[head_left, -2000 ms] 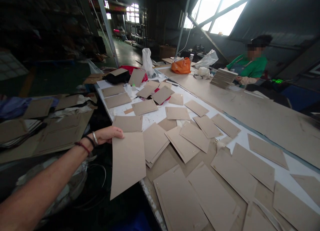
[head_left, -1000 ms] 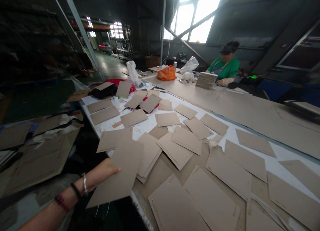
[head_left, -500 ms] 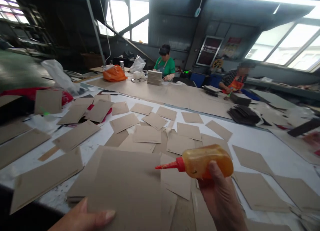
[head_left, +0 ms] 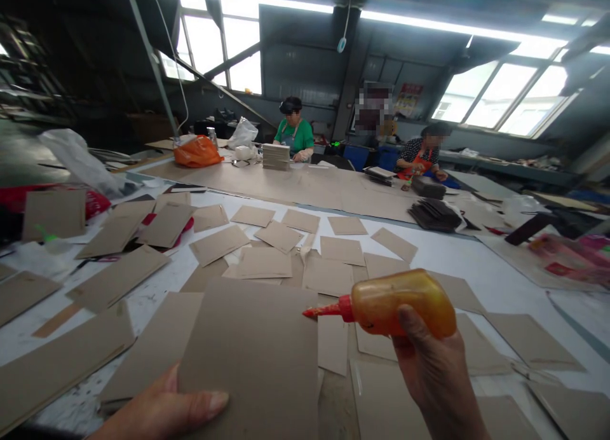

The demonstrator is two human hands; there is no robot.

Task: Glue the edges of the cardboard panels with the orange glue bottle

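Observation:
My left hand (head_left: 162,412) grips the near edge of a brown cardboard sheet (head_left: 252,351), thumb on top, and holds it flat over the table in front of me. My right hand (head_left: 436,379) is closed around an amber glue bottle (head_left: 403,302) with a red nozzle. The bottle lies sideways and its tip points left, just above the sheet's right edge. Several similar cardboard sheets (head_left: 264,262) lie scattered over the white table (head_left: 481,265) around and beyond both hands.
Across the table a person in green (head_left: 293,135) sits by a stack of sheets (head_left: 275,156), another person (head_left: 422,154) sits to the right near dark stacks (head_left: 436,214). An orange bag (head_left: 196,152) and a white plastic bag (head_left: 79,160) lie at the far left.
The view swung from the table's left end to straight ahead. My left hand brought the sheet in front of me, and my right hand came into view with the glue bottle.

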